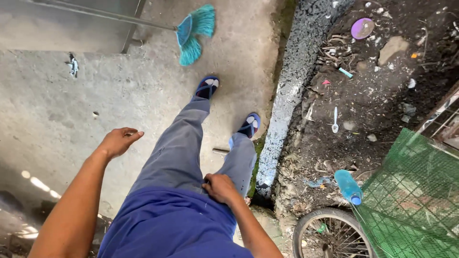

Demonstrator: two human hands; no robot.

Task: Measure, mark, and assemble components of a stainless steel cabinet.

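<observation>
Right hand (220, 187) fingers on trouser thigh (184, 153) (grey), left hand (117, 141) empty, apart

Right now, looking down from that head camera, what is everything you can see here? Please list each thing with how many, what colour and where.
broom: one, teal bristles on a metal handle, lying on the concrete ahead
concrete floor: grey, left and centre
kerb: one, grey-white, between concrete and dirt
dirt patch: dark, littered, right
plastic bottle: one, blue, on the dirt near the mesh
plastic spoon: one, white, on the dirt
round lid: one, purple, top right
mesh: one sheet, green, lower right
wheel: one, spoked, bottom edge
sandals: two, blue, on the feet
trousers: grey
left hand: empty, loosely curled
right hand: resting on the thigh
</observation>
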